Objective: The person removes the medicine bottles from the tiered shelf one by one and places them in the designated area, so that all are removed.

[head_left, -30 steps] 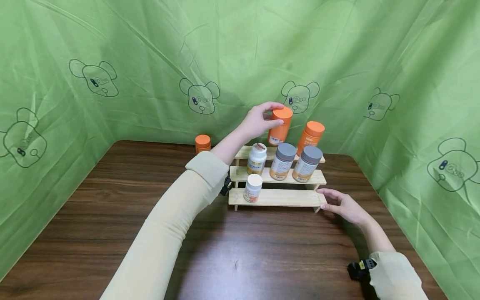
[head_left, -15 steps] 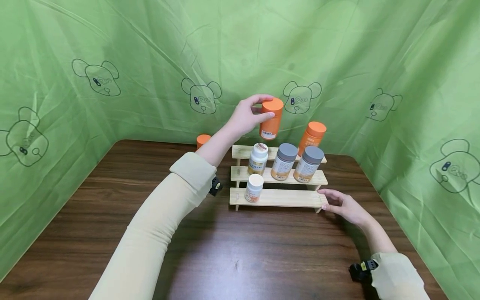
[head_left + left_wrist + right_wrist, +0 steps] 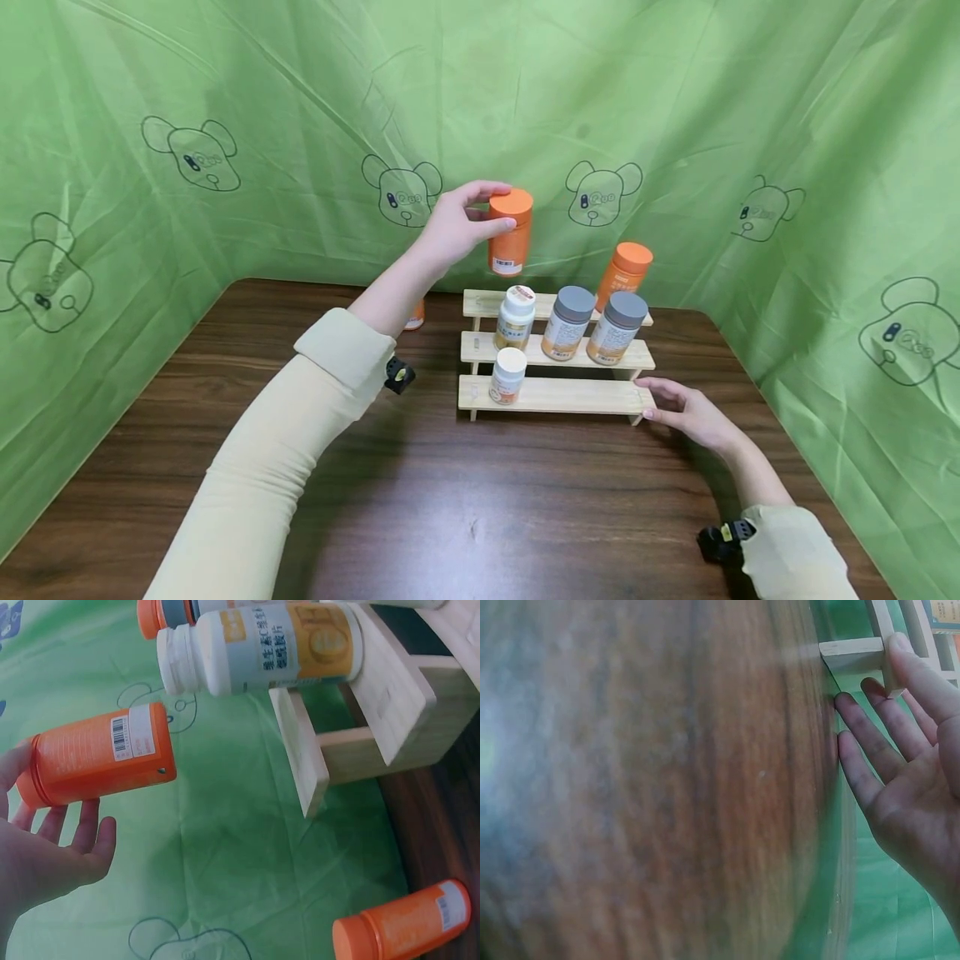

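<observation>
Holding: left hand (image 3: 450,229) has its fingers (image 3: 480,190) and thumb curled round the cap end of an orange bottle (image 3: 510,231), so the body hangs free below the grip, clear of everything.
Bottle's place: in the air, upright, above and just left of the top step of the wooden rack (image 3: 555,396); nothing touches it but the fingers.
Grip seen from the wrist: orange bottle (image 3: 97,763) lies across the fingertips (image 3: 90,825), cap toward the palm, barcode label facing out; the palm is not pressed against the body.
Right hand: right hand (image 3: 686,410) rests with straight, relaxed fingers (image 3: 874,742) against the right end of the rack's lowest step, holding nothing; by my reading it steadies the rack against sliding.
Beneath the held bottle: a white-capped bottle (image 3: 514,317) and two grey-capped bottles (image 3: 567,323) on the middle step, a small white bottle (image 3: 507,376) on the lowest, each row raised so the labels show.
Beyond the fingers: a second orange bottle (image 3: 624,275) on the top step, leaning slightly.
Behind the left forearm: another orange bottle (image 3: 401,924) stands on the bench (image 3: 465,500), mostly hidden in the head view.
Backdrop: green cloth (image 3: 300,100) with bear outlines.
</observation>
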Demonstrator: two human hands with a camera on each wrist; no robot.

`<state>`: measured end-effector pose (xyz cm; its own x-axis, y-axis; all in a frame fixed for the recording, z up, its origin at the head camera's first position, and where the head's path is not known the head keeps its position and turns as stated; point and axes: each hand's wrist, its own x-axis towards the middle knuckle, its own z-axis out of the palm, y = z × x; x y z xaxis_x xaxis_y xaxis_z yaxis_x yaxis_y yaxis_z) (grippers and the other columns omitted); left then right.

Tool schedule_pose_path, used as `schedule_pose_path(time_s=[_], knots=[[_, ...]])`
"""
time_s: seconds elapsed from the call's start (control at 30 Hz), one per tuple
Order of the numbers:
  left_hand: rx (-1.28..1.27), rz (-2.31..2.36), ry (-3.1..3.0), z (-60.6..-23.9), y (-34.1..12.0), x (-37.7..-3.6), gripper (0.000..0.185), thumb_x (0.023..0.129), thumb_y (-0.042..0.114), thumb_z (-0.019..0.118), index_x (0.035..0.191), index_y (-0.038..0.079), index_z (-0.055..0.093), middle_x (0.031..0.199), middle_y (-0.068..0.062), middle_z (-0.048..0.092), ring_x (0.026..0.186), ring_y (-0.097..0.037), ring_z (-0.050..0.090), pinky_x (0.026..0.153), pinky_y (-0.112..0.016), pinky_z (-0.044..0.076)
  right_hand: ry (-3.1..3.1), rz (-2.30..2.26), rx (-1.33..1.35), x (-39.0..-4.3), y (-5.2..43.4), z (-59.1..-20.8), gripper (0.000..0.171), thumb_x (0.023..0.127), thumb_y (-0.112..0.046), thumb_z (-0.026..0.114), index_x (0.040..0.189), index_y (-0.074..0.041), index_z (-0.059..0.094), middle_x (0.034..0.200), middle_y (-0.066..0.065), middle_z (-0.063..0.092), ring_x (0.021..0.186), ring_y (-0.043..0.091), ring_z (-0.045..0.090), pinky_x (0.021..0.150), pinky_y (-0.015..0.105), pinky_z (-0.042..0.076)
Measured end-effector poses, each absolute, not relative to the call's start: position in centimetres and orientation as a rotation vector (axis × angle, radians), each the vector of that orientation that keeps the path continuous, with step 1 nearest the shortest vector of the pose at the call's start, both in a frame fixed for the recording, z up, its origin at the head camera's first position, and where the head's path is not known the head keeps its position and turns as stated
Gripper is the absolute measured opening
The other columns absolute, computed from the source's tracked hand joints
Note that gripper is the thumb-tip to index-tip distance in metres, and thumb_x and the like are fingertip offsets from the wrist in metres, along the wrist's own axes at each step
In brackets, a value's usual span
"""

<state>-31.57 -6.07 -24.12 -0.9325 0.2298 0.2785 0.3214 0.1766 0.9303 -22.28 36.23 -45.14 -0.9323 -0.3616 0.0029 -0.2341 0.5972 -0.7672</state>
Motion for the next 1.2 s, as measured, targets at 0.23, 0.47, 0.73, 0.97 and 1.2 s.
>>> schedule_pose_path(time_s=[0.23, 0.47, 0.73, 0.97, 1.2], knots=[[-0.533, -1.863, -2.397, -23.7, -8.2, -31.2, 0.049, 0.081, 0.025, 0.076, 0.126, 0.024, 0.058, 0.127, 0.003, 0.056, 0.108, -0.019, 0.057, 0.090, -0.037, 0.049, 2.649, -1.270, -0.496, -22.4, 36.0, -45.0, 0.048, 0.089, -0.022, 0.067, 0.133, -0.012, 0.052, 0.133, 0.015, 0.054, 0.112, -0.007, 0.050, 0.089, 0.012, 0.040], [-0.553, -1.833, -2.416, -23.5, -10.4, -30.8, 0.050, 0.079, 0.029, 0.077, 0.126, 0.026, 0.058, 0.127, 0.006, 0.057, 0.110, -0.017, 0.057, 0.093, -0.038, 0.046, 2.656, -1.253, -0.486, -22.4, 35.9, -45.0, 0.048, 0.089, -0.025, 0.067, 0.133, -0.014, 0.052, 0.132, 0.014, 0.055, 0.113, -0.005, 0.050, 0.090, 0.012, 0.039], [-0.593, -1.860, -2.351, -24.1, -12.6, -31.1, 0.050, 0.080, 0.025, 0.077, 0.126, 0.022, 0.058, 0.128, 0.002, 0.058, 0.113, -0.020, 0.057, 0.097, -0.039, 0.045, 2.637, -1.279, -0.493, -22.3, 36.3, -45.1, 0.048, 0.089, -0.023, 0.067, 0.134, -0.013, 0.051, 0.133, 0.014, 0.055, 0.113, -0.002, 0.051, 0.089, 0.014, 0.042], [-0.607, -1.842, -2.289, -24.7, -14.9, -31.2, 0.050, 0.079, 0.022, 0.077, 0.126, 0.019, 0.060, 0.122, 0.001, 0.061, 0.107, -0.019, 0.060, 0.091, -0.034, 0.048, 2.636, -1.289, -0.503, -22.3, 36.1, -45.1, 0.048, 0.089, -0.021, 0.067, 0.133, -0.012, 0.051, 0.133, 0.015, 0.054, 0.113, -0.005, 0.050, 0.089, 0.014, 0.042], [-0.597, -1.866, -2.224, -25.4, -17.3, -31.6, 0.048, 0.079, 0.018, 0.077, 0.124, 0.017, 0.061, 0.118, 0.003, 0.063, 0.105, -0.016, 0.060, 0.087, -0.027, 0.049, 2.630, -1.298, -0.516, -22.3, 36.0, -45.1, 0.048, 0.089, -0.020, 0.067, 0.133, -0.011, 0.051, 0.133, 0.015, 0.054, 0.113, -0.003, 0.051, 0.090, 0.016, 0.043]])
